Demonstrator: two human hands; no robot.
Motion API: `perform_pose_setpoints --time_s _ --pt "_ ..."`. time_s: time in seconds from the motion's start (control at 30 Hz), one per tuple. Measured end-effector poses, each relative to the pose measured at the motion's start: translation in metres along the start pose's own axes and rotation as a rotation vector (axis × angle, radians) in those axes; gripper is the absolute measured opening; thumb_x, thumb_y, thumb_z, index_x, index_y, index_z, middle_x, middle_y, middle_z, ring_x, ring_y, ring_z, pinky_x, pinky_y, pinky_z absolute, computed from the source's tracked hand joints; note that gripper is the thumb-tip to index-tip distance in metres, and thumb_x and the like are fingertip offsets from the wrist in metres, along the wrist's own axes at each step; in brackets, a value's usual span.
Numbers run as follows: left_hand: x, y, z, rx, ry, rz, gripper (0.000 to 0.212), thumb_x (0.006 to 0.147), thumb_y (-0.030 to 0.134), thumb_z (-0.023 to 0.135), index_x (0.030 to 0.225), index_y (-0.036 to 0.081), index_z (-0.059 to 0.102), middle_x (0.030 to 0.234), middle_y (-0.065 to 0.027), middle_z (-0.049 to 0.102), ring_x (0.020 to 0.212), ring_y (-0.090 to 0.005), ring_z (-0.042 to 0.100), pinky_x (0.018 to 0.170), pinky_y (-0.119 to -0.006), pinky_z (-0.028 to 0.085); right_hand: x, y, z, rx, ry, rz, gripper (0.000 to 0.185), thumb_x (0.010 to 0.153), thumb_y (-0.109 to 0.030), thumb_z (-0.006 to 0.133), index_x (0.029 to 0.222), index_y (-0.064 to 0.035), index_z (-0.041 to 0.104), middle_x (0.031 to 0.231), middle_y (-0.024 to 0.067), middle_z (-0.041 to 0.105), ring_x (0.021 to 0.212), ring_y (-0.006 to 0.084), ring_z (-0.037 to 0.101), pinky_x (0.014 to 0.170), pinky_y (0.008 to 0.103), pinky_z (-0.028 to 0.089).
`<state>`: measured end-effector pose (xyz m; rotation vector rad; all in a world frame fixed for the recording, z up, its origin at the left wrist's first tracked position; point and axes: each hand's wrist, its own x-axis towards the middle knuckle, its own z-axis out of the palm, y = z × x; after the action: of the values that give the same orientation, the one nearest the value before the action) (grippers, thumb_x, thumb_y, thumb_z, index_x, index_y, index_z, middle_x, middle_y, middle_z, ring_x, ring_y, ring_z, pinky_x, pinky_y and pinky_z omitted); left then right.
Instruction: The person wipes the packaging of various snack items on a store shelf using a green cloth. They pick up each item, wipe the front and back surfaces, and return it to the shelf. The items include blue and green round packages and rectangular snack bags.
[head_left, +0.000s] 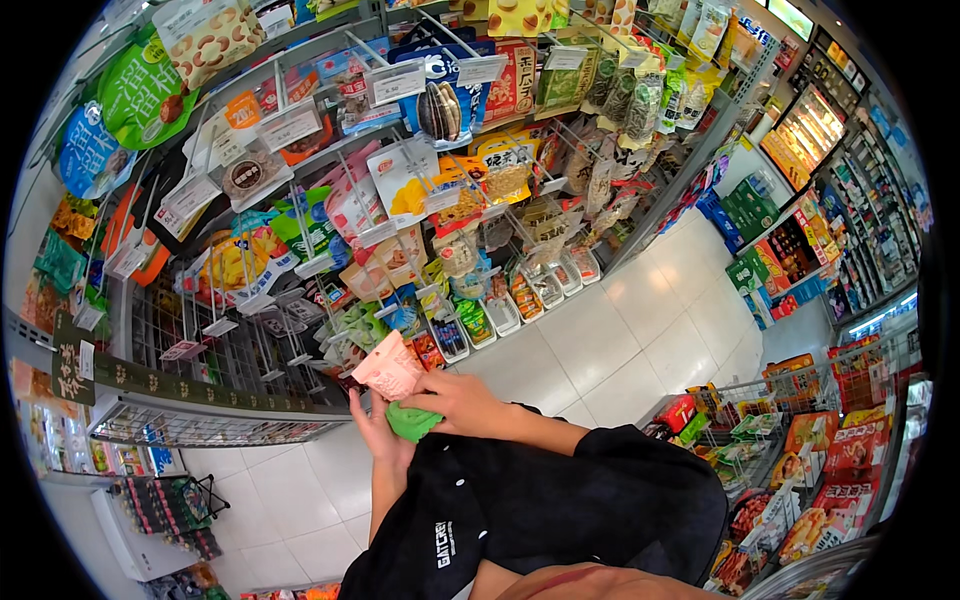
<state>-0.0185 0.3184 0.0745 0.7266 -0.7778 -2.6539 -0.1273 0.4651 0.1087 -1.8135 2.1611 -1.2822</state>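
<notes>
In front of my chest, both hands meet at a small pink snack packet that bears printed writing. My left hand supports it from below and the left, its thumb and fingers partly spread along the packet's lower edge. From the right, my right hand grips a crumpled green cloth, with its fingertips against the packet's right side. The cloth covers part of the left palm. Just beyond the packet are the lower hooks of a snack rack, hung with green snack bags.
A tall rack of hanging snack bags, with price-tagged metal hooks jutting out, curves before me. Small white trays line its base. Pale floor tiles run alongside. Another snack rack stands right; cartons are stacked beyond.
</notes>
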Motion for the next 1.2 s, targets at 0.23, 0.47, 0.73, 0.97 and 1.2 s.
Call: perform_pose_setpoints --time_s 0.23,0.47,0.73,0.97,1.2 --pt "0.009 0.006 -0.006 -0.214 -0.098 0.091 0.067 0.103 0.054 0.038 0.150 0.007 0.040 0.150 -0.0124 0.050 0.136 -0.0309 0.049 0.116 -0.045 0.036 -0.007 0.003 0.004 0.063 -0.028 -0.066 0.047 0.074 -0.018 0.081 0.119 -0.0173 0.069 0.103 0.0031 0.062 0.097 0.0240 0.064 0.073 0.0366 0.055" --pt "0.003 0.004 -0.002 -0.216 -0.106 0.056 0.052 0.107 0.038 0.038 0.148 0.007 0.041 0.146 -0.0107 0.053 0.134 -0.0288 0.052 0.112 -0.044 0.041 -0.007 0.021 -0.014 -0.022 0.098 -0.054 0.043 0.073 -0.018 0.081 0.115 -0.0169 0.072 0.104 0.0019 0.065 0.096 0.0247 0.065 0.075 0.0374 0.055" --pt "0.006 -0.005 0.001 -0.129 -0.088 0.101 0.047 0.107 0.036 0.040 0.145 0.007 0.044 0.142 -0.0099 0.055 0.132 -0.0255 0.054 0.111 -0.044 0.042 -0.011 0.014 -0.010 -0.017 0.073 -0.028 0.042 0.073 -0.020 0.082 0.113 -0.0174 0.073 0.102 0.0016 0.066 0.094 0.0246 0.066 0.075 0.0366 0.055" --pt "-0.004 -0.005 0.020 0.017 -0.053 0.131 0.044 0.109 0.032 0.044 0.147 0.011 0.039 0.144 -0.0083 0.052 0.129 -0.0258 0.055 0.106 -0.042 0.048 -0.004 0.011 -0.017 0.032 0.193 0.169 0.048 0.068 -0.013 0.083 0.115 -0.0127 0.073 0.110 0.0064 0.065 0.098 0.0269 0.065 0.081 0.0372 0.055" --pt "-0.003 0.011 0.028 -0.045 -0.303 0.123 0.048 0.107 0.022 0.045 0.153 0.011 0.035 0.145 -0.0093 0.050 0.131 -0.0243 0.052 0.105 -0.041 0.047 -0.003 0.018 -0.012 0.314 0.275 0.255 0.047 0.075 0.000 0.072 0.121 -0.0041 0.069 0.129 0.0126 0.063 0.117 0.0296 0.062 0.099 0.0361 0.049"
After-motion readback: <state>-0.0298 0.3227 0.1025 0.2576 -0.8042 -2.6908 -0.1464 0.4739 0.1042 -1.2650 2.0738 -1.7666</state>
